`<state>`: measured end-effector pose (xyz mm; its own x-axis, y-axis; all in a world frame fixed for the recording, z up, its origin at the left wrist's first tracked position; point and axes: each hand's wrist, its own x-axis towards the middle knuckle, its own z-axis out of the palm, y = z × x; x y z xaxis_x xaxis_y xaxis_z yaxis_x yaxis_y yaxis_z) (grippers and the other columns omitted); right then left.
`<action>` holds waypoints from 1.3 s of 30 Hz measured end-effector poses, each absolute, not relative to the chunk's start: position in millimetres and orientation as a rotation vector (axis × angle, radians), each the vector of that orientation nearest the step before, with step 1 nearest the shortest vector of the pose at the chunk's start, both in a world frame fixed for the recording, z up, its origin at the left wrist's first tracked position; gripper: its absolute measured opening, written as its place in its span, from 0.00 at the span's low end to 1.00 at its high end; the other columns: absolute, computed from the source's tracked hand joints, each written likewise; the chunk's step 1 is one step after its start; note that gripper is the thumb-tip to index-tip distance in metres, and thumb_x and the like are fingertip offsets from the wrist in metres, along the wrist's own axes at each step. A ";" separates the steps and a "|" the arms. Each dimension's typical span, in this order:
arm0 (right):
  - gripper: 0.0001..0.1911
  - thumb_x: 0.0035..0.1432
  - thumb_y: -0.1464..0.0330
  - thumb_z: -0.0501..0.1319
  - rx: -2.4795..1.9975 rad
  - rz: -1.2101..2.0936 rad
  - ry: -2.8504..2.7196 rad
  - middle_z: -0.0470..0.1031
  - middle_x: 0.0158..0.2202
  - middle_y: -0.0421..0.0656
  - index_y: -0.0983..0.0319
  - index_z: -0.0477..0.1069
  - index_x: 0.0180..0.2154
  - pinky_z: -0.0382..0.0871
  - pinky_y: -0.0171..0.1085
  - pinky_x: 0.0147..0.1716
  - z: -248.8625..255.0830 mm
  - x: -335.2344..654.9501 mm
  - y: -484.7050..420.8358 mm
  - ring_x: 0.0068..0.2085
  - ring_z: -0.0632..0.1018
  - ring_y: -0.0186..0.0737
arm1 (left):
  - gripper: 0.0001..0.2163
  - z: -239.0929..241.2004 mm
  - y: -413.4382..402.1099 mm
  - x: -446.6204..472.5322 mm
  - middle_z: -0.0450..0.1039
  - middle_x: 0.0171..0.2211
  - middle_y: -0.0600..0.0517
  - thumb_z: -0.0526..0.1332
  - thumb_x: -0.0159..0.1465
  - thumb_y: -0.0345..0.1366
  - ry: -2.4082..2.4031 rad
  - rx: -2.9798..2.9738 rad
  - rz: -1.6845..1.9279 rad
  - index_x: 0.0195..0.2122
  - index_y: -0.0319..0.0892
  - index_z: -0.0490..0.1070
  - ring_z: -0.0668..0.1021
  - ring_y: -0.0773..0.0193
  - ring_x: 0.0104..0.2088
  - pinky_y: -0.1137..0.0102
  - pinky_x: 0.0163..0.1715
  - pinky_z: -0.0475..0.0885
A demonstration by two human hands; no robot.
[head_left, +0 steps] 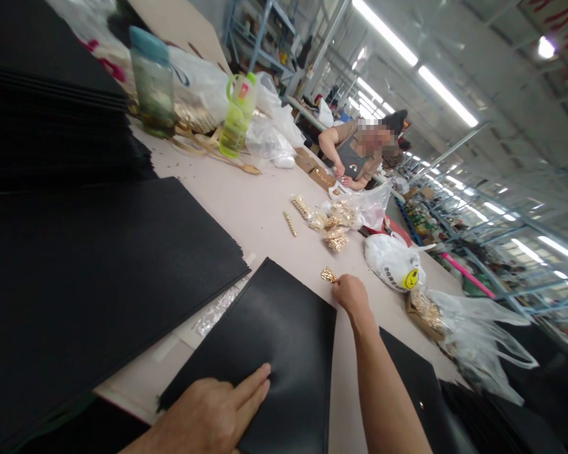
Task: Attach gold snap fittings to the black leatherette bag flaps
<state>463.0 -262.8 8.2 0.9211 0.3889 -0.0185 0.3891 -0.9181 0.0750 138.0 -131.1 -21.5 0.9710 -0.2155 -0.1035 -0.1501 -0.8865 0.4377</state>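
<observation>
The left hand (213, 410) lies open and flat, fingers pressing the near edge of a black leather-like panel (274, 340) on the worktop (246, 202). The right hand (351, 294) is curled shut, its fingertips pinching one end of a small gold fitting (328, 274) just past the panel's far corner. The fitting looks hard, light and fiddly, best nipped across its narrow sides. The panel seems thin, smooth and floppy, likely to slide unless it is pinned down or lifted by an edge. More gold fittings (329, 221) lie heaped further off.

Right hand (350, 293) at gold clasp (328, 274)
</observation>
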 end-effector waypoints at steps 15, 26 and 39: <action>0.20 0.59 0.57 0.60 3.440 -0.768 0.844 0.79 0.31 0.46 0.67 0.77 0.42 0.74 0.37 0.32 15.7 350.3 -281.5 0.31 0.80 0.41 | 0.21 -33.4 -120.2 128.9 0.72 0.56 0.42 0.62 0.62 0.39 -0.483 2.662 0.296 0.55 0.36 0.68 0.79 0.56 0.37 0.63 0.34 0.74; 0.10 0.56 0.63 0.62 3.392 -1.152 1.051 0.75 0.24 0.40 0.62 0.79 0.34 0.67 0.33 0.24 2.6 274.1 -281.7 0.25 0.73 0.35 | 0.20 -38.6 -123.3 128.4 0.74 0.47 0.44 0.63 0.61 0.41 -0.452 2.658 0.380 0.53 0.41 0.68 0.78 0.58 0.35 0.67 0.33 0.71; 0.02 0.54 0.71 0.61 3.232 -1.411 0.798 0.71 0.19 0.38 0.64 0.72 0.30 0.68 0.30 0.21 11.9 285.7 -260.2 0.22 0.73 0.33 | 0.19 -38.5 -121.3 128.6 0.74 0.48 0.46 0.62 0.60 0.39 -0.439 2.662 0.357 0.53 0.43 0.68 0.79 0.58 0.36 0.67 0.34 0.72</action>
